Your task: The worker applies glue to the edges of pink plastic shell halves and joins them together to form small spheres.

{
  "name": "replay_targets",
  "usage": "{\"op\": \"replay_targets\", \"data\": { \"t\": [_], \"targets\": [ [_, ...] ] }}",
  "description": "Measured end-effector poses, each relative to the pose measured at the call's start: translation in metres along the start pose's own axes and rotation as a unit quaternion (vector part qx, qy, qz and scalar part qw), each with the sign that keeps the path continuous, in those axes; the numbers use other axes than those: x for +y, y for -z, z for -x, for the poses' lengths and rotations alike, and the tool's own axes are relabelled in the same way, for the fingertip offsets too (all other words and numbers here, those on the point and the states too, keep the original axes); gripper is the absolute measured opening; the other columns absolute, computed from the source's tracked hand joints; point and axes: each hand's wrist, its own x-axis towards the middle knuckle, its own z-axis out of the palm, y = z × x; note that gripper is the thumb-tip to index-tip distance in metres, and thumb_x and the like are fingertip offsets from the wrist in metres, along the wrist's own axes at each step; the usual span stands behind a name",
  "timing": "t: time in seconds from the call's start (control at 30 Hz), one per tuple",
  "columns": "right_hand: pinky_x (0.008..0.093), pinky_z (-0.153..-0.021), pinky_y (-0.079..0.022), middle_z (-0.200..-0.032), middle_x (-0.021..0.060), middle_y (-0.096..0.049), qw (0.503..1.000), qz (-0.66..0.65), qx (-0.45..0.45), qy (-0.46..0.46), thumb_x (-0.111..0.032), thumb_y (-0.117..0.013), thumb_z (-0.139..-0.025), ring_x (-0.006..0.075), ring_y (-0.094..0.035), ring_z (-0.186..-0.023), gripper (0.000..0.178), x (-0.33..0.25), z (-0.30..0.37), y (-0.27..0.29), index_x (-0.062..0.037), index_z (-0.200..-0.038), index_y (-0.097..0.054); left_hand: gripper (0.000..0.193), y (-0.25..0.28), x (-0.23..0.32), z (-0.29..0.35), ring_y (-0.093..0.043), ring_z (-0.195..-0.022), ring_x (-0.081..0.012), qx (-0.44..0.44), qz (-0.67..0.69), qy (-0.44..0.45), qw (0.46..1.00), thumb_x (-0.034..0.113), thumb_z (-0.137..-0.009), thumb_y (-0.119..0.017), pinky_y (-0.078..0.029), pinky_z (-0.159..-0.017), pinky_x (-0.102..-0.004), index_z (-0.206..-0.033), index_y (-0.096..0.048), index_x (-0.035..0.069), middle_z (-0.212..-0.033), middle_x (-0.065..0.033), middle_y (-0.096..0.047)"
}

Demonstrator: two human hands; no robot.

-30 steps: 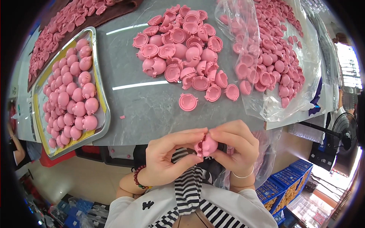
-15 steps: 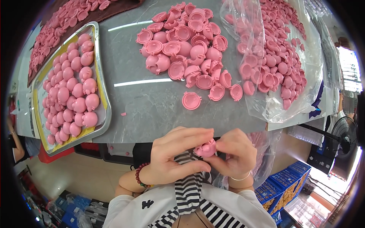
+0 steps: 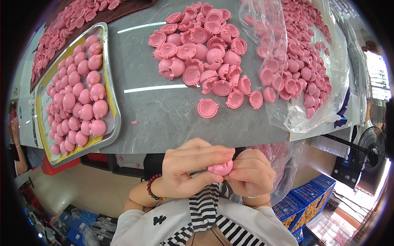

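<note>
Just off the table's near edge, a small round pink plastic ball piece (image 3: pixel 222 168) is pinched between my two hands. My left hand (image 3: pixel 193 164), with a beaded bracelet at the wrist, grips it between straight fingers above and the thumb below. The fingertips of my right hand (image 3: pixel 251 172) press on its right side. Part of the piece is hidden by fingers. Beyond my hands, a single pink half-shell (image 3: pixel 208 108) lies hollow side up, in front of a heap of similar pink half-shells (image 3: pixel 198 35).
At left a metal tray (image 3: pixel 116 131) bears many closed pink balls (image 3: pixel 69 102). A clear plastic bag (image 3: pixel 295 123) of pink shells lies at right. More pink pieces cover a brown cloth (image 3: pixel 123 13) at far left. Blue crates (image 3: pixel 305 194) and a black fan (image 3: pixel 371 145) stand lower right.
The pink piece has turned in my fingers and come slightly lower. My right hand has shifted down a little, its fingers more curled. The things on the table are unchanged.
</note>
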Motion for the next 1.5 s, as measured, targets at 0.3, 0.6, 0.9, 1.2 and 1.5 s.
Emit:
{"op": "replay_targets", "data": {
  "t": [0.3, 0.6, 0.9, 1.2, 1.5],
  "targets": [
    [0.0264, -0.052, -0.046, -0.074, 0.0063, -0.060, 0.999, -0.043, 0.002, -0.015, 0.000, -0.071, -0.058, 0.0189, -0.055, -0.060, 0.024, -0.001, 0.000, 0.005, -0.0047, -0.079, -0.059, 0.045, -0.005, -0.001, -0.001, -0.056, -0.077, -0.0196, 0.003, 0.171, 0.083, 0.982, 0.034, -0.076, -0.063, -0.046, -0.068, -0.0274, -0.098, -0.058, -0.005, -0.092, -0.0211, -0.060],
    [0.0279, -0.070, -0.040, -0.085, 0.0119, -0.052, 0.770, 0.415, 0.481, -0.061, -0.013, -0.059, -0.078, 0.0198, -0.048, -0.076, 0.031, 0.075, 0.016, 0.128, 0.0048, -0.100, -0.046, 0.064, 0.004, -0.008, 0.010, -0.056, -0.083, -0.0159, -0.039, 0.556, 0.169, 0.813, 0.046, -0.074, -0.061, -0.046, -0.074, -0.0279, -0.111, -0.043, -0.002, -0.098, -0.0138, -0.054],
    [0.0265, -0.079, -0.040, -0.102, 0.0138, -0.053, 0.806, 0.325, 0.418, -0.264, -0.021, -0.056, -0.083, 0.0179, -0.051, -0.088, 0.045, 0.133, 0.046, 0.227, 0.0073, -0.114, -0.041, 0.053, 0.000, 0.005, 0.003, -0.058, -0.074, -0.0210, 0.006, 0.488, 0.237, 0.840, 0.041, -0.072, -0.065, -0.048, -0.063, -0.0306, -0.102, -0.047, 0.001, -0.079, -0.0132, -0.058],
    [0.0243, -0.070, -0.045, -0.092, 0.0115, -0.059, 0.798, 0.338, 0.435, -0.243, -0.019, -0.049, -0.085, 0.0154, -0.055, -0.080, 0.027, 0.104, 0.026, 0.204, 0.0054, -0.095, -0.055, 0.031, 0.041, 0.030, 0.007, -0.058, -0.086, -0.0219, 0.020, 0.154, 0.081, 0.985, 0.003, -0.062, -0.071, -0.045, -0.074, -0.0308, -0.089, -0.057, -0.003, -0.090, -0.0138, -0.059],
    [0.0395, -0.083, -0.043, -0.096, 0.0277, -0.054, 0.898, 0.138, 0.409, -0.085, -0.026, -0.043, -0.081, 0.0308, -0.055, -0.090, 0.041, 0.058, 0.021, 0.117, 0.0097, -0.100, -0.043, 0.021, 0.099, 0.051, 0.014, -0.051, -0.097, -0.0281, 0.163, -0.654, -0.003, 0.739, -0.001, -0.064, -0.062, -0.037, -0.088, -0.0383, -0.085, -0.063, 0.003, -0.098, -0.0091, -0.058]
  ]
}}
